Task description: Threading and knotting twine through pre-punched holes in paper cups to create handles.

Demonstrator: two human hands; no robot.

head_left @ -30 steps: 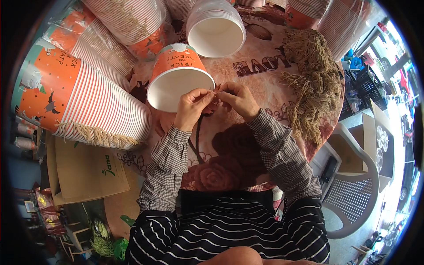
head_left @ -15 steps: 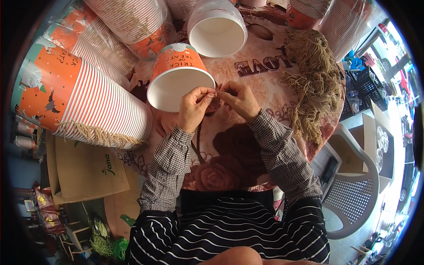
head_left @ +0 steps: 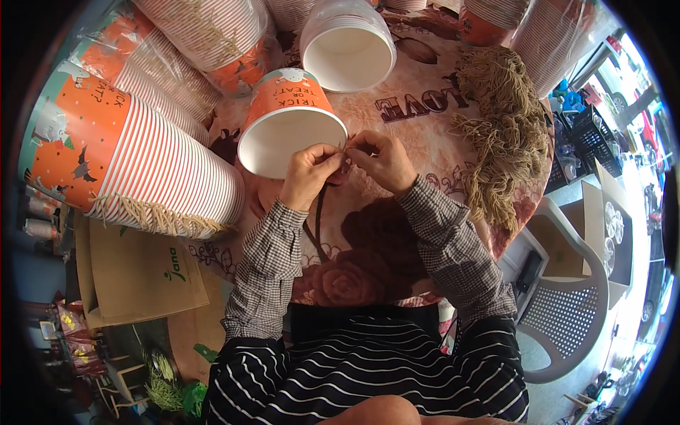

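An orange and white paper bucket (head_left: pixel 287 95) with a Halloween print lies tipped on the table, its white mouth facing me. Right beside its rim, my left hand (head_left: pixel 309 170) is closed, thumb and forefinger pinched together. Opposite it, fingertips nearly touching, my right hand (head_left: pixel 386 161) is pinched too. A thin strand that looks like cord runs between the fingertips; the fingers hide most of it. To the right lies a heap of beige cords (head_left: pixel 499 134). A long stack of nested buckets (head_left: pixel 166 156) on the left has beige cord pieces along its lower side.
More plastic-wrapped bucket stacks (head_left: pixel 205 39) fill the far left, with another white-mouthed stack (head_left: pixel 348 57) at the back. The round table has a flowered cloth (head_left: pixel 418 152). Beyond its edges are a cardboard box (head_left: pixel 145 276), a plastic chair (head_left: pixel 567 312) and a black crate (head_left: pixel 595 134).
The bucket has shifted very slightly right. My left hand has moved a little down and left, still pinching; my right hand is almost where it was.
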